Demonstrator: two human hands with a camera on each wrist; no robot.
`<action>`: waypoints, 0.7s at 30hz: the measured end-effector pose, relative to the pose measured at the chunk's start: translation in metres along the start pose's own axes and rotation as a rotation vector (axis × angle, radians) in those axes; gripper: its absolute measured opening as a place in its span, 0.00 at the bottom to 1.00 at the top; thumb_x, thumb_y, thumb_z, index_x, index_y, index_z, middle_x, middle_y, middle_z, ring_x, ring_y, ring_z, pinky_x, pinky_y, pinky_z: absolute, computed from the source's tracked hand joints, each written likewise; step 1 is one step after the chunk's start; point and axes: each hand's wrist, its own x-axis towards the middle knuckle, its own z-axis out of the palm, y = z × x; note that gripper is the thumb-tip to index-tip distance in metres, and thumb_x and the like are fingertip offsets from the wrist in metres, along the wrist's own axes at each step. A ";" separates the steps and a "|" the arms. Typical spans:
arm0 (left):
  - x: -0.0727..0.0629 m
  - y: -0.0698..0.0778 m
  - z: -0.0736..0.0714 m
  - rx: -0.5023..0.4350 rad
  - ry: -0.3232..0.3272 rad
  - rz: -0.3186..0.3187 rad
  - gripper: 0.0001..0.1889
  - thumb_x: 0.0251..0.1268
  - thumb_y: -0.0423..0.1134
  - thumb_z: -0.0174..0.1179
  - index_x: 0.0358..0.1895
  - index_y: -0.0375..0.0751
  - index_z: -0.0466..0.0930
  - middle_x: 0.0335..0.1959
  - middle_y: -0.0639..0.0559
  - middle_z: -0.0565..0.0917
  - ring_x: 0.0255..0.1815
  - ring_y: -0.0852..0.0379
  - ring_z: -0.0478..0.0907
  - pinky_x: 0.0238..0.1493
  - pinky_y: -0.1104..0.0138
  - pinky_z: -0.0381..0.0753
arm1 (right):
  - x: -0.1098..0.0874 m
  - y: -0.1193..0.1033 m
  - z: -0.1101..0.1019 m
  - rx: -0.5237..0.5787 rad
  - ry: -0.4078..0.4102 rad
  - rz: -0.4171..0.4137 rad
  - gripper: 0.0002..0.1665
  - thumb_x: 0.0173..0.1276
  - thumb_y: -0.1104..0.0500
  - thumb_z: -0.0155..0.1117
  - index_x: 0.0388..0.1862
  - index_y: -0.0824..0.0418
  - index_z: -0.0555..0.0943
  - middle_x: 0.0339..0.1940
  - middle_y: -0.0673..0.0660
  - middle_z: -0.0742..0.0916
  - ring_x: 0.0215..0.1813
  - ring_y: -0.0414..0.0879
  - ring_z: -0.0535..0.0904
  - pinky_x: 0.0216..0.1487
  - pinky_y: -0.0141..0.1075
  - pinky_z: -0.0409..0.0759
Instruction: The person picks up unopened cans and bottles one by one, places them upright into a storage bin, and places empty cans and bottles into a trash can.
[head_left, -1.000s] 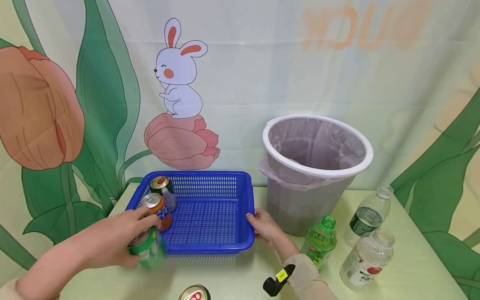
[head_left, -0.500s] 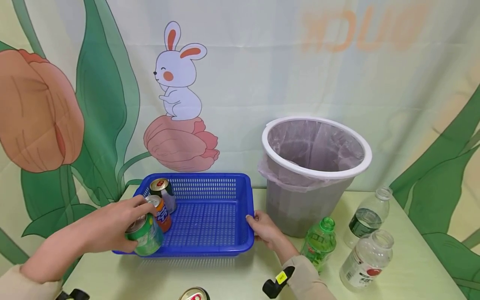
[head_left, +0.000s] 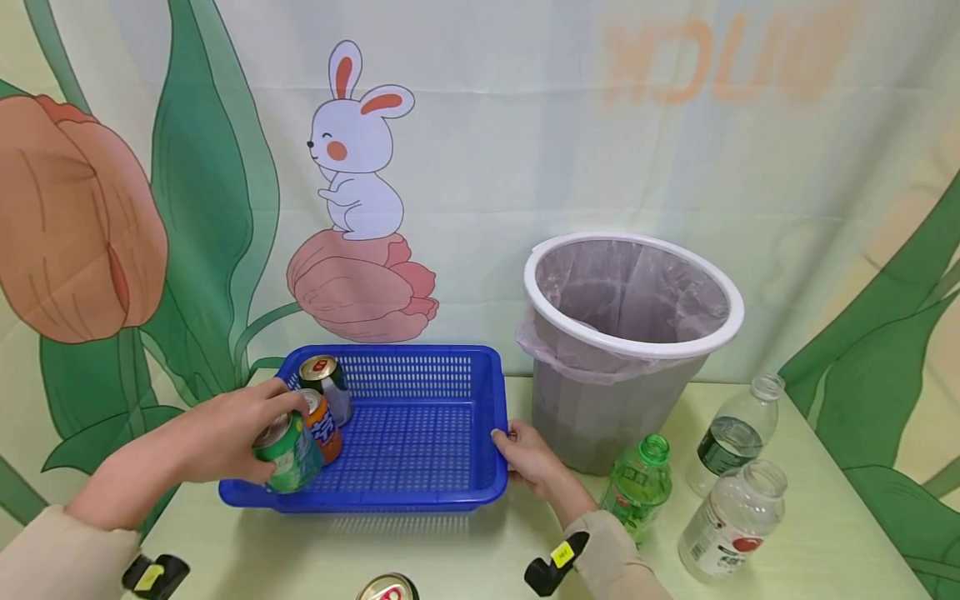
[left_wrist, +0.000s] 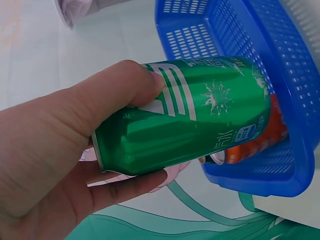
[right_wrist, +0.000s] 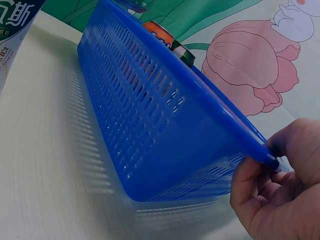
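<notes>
My left hand (head_left: pixel 232 433) grips a green soda can (head_left: pixel 292 462) at the front left corner of the blue plastic basket (head_left: pixel 420 500). In the left wrist view, the thumb lies along the side of the green can (left_wrist: pixel 190 115), which partly covers an orange can (left_wrist: pixel 257 140). Inside the basket, the orange can (head_left: pixel 322 429) and a dark-topped can (head_left: pixel 330 392) stand along the left side. With thumb and curled fingers, my right hand (head_left: pixel 528 454) pinches the basket's right rim, as the right wrist view also shows for the hand (right_wrist: pixel 280 185).
A grey lined bin (head_left: pixel 600 408) stands behind, right of the basket. On the table's right are a green bottle (head_left: pixel 637 487), a clear bottle with a dark label (head_left: pixel 731 442) and a clear jar (head_left: pixel 731 525). Another can (head_left: pixel 388 587) stands at the front edge.
My left hand has brought the green can slightly up and left, from in front of the basket to over its front left corner. The right hand keeps its hold on the rim.
</notes>
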 end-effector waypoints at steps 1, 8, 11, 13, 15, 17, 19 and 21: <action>0.001 -0.002 0.001 0.000 0.002 0.002 0.27 0.37 0.34 0.70 0.46 0.48 0.71 0.32 0.57 0.65 0.27 0.63 0.62 0.21 0.72 0.62 | 0.000 0.000 0.000 0.001 0.000 0.000 0.17 0.72 0.57 0.45 0.48 0.71 0.67 0.45 0.69 0.81 0.36 0.51 0.82 0.31 0.38 0.82; 0.007 -0.013 0.008 -0.005 -0.001 -0.019 0.28 0.38 0.35 0.71 0.48 0.46 0.72 0.36 0.55 0.66 0.28 0.62 0.63 0.22 0.72 0.63 | -0.001 -0.001 0.000 0.009 -0.006 0.003 0.17 0.72 0.56 0.46 0.49 0.70 0.67 0.44 0.68 0.81 0.35 0.49 0.81 0.32 0.40 0.82; 0.010 -0.017 0.011 -0.011 -0.009 -0.038 0.28 0.38 0.36 0.71 0.48 0.45 0.72 0.37 0.54 0.67 0.29 0.61 0.64 0.23 0.71 0.64 | -0.002 -0.002 -0.001 0.006 -0.008 0.000 0.18 0.72 0.56 0.45 0.50 0.71 0.66 0.43 0.67 0.81 0.34 0.48 0.81 0.32 0.40 0.83; 0.012 -0.019 0.014 -0.022 -0.017 -0.057 0.28 0.38 0.36 0.71 0.49 0.44 0.72 0.38 0.52 0.68 0.29 0.60 0.65 0.23 0.71 0.66 | -0.002 -0.002 -0.001 0.005 -0.008 -0.003 0.18 0.72 0.56 0.45 0.50 0.72 0.66 0.42 0.65 0.81 0.33 0.47 0.81 0.31 0.40 0.82; 0.014 -0.022 0.017 -0.032 -0.025 -0.075 0.29 0.38 0.36 0.72 0.49 0.44 0.72 0.39 0.51 0.69 0.30 0.59 0.66 0.24 0.71 0.68 | -0.002 -0.002 -0.001 0.005 -0.009 -0.006 0.19 0.72 0.56 0.45 0.50 0.72 0.66 0.41 0.64 0.82 0.33 0.47 0.81 0.31 0.39 0.82; 0.015 -0.024 0.020 -0.043 -0.031 -0.089 0.29 0.38 0.37 0.72 0.49 0.44 0.72 0.40 0.50 0.71 0.31 0.58 0.68 0.25 0.70 0.71 | -0.001 -0.002 -0.001 0.004 -0.009 -0.006 0.19 0.72 0.56 0.45 0.51 0.73 0.66 0.40 0.64 0.82 0.33 0.47 0.81 0.31 0.39 0.82; 0.016 -0.027 0.023 -0.052 -0.038 -0.100 0.29 0.38 0.37 0.72 0.49 0.44 0.72 0.41 0.49 0.71 0.32 0.58 0.69 0.25 0.70 0.72 | -0.002 -0.002 -0.001 0.002 -0.007 -0.005 0.19 0.72 0.56 0.46 0.50 0.72 0.66 0.40 0.64 0.82 0.33 0.47 0.81 0.30 0.39 0.82; 0.017 -0.029 0.026 -0.061 -0.043 -0.102 0.29 0.38 0.36 0.72 0.49 0.44 0.72 0.40 0.49 0.71 0.32 0.57 0.69 0.25 0.70 0.72 | -0.002 -0.002 -0.001 0.004 -0.008 -0.006 0.19 0.72 0.57 0.46 0.50 0.72 0.66 0.40 0.64 0.82 0.34 0.48 0.81 0.30 0.39 0.82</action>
